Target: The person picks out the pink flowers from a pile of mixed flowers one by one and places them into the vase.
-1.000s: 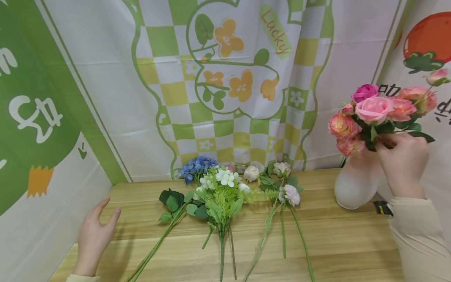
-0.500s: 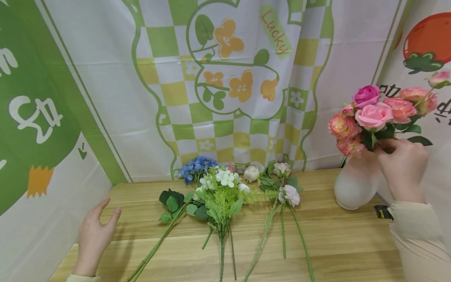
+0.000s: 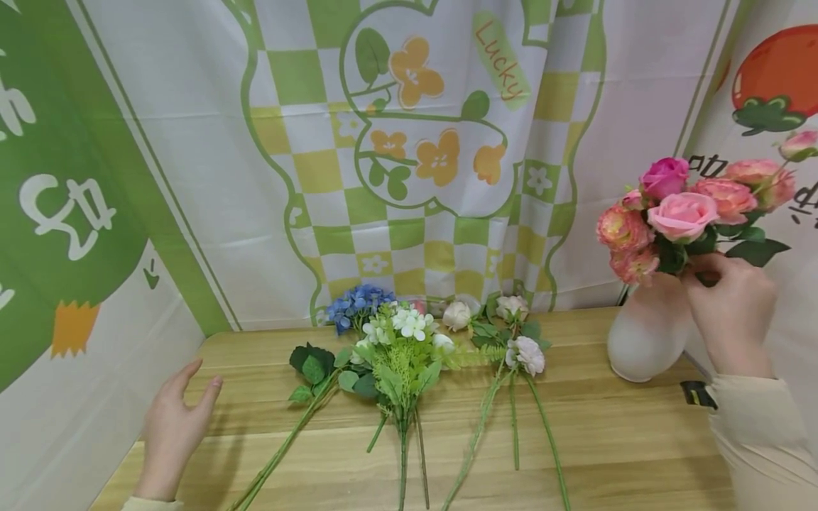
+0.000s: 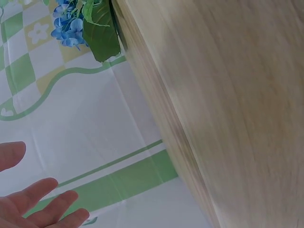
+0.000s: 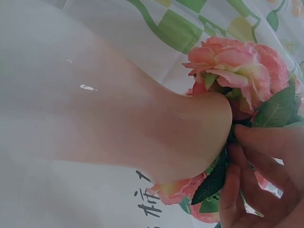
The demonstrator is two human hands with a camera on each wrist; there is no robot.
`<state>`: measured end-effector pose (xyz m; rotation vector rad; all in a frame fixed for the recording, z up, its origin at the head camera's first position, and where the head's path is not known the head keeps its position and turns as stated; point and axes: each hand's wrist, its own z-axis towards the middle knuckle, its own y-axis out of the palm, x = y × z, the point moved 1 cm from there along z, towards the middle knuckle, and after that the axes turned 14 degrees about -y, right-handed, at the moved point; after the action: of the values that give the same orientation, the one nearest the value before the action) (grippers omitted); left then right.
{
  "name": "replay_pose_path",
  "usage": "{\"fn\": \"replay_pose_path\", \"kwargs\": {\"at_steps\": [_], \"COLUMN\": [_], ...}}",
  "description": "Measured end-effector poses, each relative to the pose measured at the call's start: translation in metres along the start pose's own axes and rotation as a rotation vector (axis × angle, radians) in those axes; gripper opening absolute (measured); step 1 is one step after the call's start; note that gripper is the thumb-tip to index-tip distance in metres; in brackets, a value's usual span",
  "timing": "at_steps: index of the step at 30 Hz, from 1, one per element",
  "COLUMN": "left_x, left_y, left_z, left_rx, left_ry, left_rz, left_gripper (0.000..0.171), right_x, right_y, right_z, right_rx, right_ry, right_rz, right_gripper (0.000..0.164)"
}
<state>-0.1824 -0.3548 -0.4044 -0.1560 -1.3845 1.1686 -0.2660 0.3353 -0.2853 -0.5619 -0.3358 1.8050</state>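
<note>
At the right of the head view, a white vase (image 3: 644,344) holds several artificial pink and coral flowers. My right hand (image 3: 733,309) is at the vase's mouth, its thumb and fingers pinching among stems and leaves below a light pink rose (image 3: 682,215). A magenta rose (image 3: 664,177) stands just behind that one. In the right wrist view, the fingers (image 5: 251,183) grip close to the vase rim, beside a dark leaf (image 5: 211,183); the pinched stem itself is mostly hidden. My left hand (image 3: 174,429) hovers over the table's left side, fingers apart, holding nothing.
On the wooden table (image 3: 613,440) lie a green-and-white bunch (image 3: 405,355), a blue hydrangea (image 3: 360,306), leafy stems (image 3: 290,433) and several pale roses (image 3: 526,355). A small black object (image 3: 696,394) lies by the right sleeve. Printed cloths hang behind and at both sides.
The light pink rose has sunk slightly toward the vase and turned a little, with my right hand following down slightly. My left hand has stayed nearly still.
</note>
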Motion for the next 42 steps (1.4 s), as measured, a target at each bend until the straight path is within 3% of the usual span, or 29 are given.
{"fn": "replay_pose_path", "kwargs": {"at_steps": [15, 20, 23, 26, 29, 35, 42], "left_x": [0.009, 0.022, 0.033, 0.046, 0.059, 0.08, 0.102], "left_y": [0.005, 0.013, 0.019, 0.027, 0.035, 0.051, 0.068], "left_z": [0.002, 0.0, -0.001, -0.002, -0.002, -0.001, -0.005], "left_rx": [-0.008, -0.017, -0.026, -0.039, -0.05, -0.07, -0.104], "left_ry": [0.035, 0.08, 0.089, 0.094, 0.098, 0.118, 0.125], "left_rz": [-0.046, -0.061, -0.071, -0.094, -0.116, -0.148, -0.192], "left_gripper": [0.055, 0.054, 0.054, 0.054, 0.054, 0.051, 0.051], "right_x": [-0.003, -0.017, -0.029, -0.04, -0.052, -0.071, -0.084], "right_y": [-0.005, -0.01, -0.01, -0.006, 0.001, 0.019, 0.044], "right_z": [-0.004, -0.008, -0.011, -0.015, -0.02, -0.027, -0.032], "right_rx": [0.009, 0.093, 0.186, 0.288, 0.332, 0.318, 0.256], "right_ry": [0.005, 0.056, 0.062, 0.051, 0.06, 0.007, -0.052], "right_rz": [0.016, 0.058, 0.097, 0.146, 0.214, 0.303, 0.376], "right_gripper": [0.022, 0.029, 0.029, 0.025, 0.024, 0.035, 0.028]}}
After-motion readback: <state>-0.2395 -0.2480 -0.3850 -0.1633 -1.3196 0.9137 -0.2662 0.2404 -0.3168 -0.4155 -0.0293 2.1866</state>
